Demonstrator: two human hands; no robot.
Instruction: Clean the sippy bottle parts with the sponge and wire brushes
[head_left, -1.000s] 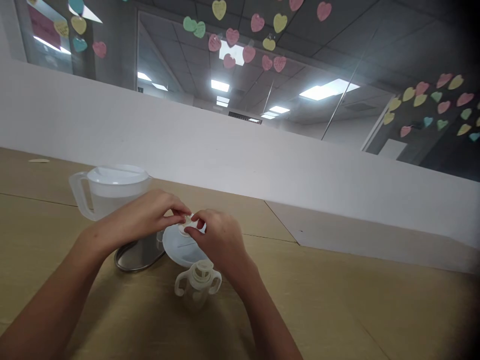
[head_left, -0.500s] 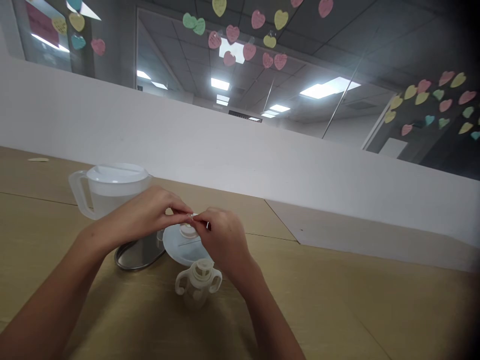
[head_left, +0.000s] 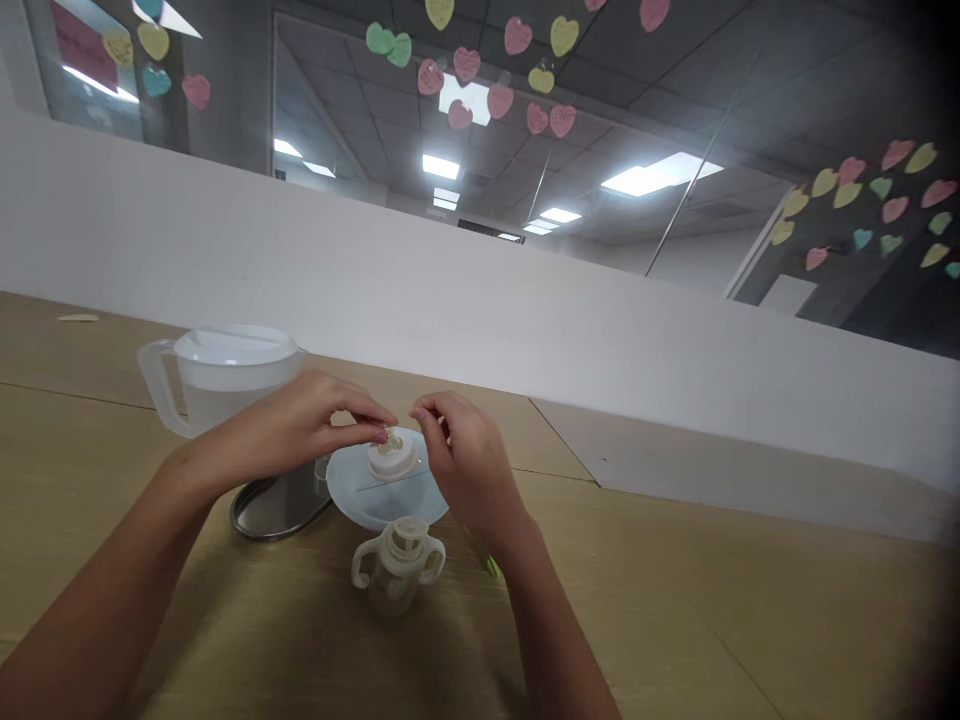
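Observation:
My left hand (head_left: 337, 415) pinches the tip of a baby bottle teat (head_left: 389, 440) set in a white collar ring (head_left: 393, 459). The ring hangs over or rests on a pale blue bowl (head_left: 360, 505); I cannot tell which. My right hand (head_left: 469, 455) is just right of the teat, thumb and forefinger closed, with nothing showing between them. In front of the bowl, a clear baby bottle (head_left: 394, 585) with two white handles stands upright, its top uncovered.
Behind my left forearm stands a lidded plastic pitcher (head_left: 236, 375) part full of clear liquid. A metal tray (head_left: 281, 508) lies left of the bowl. Something green (head_left: 492, 567) shows beside my right wrist. A white wall (head_left: 450, 300) rises behind the table (head_left: 675, 600).
Both hands were together at the teat. My right hand has come away to the right, while my left hand keeps its pinch and has shifted slightly right. More of the collar ring shows.

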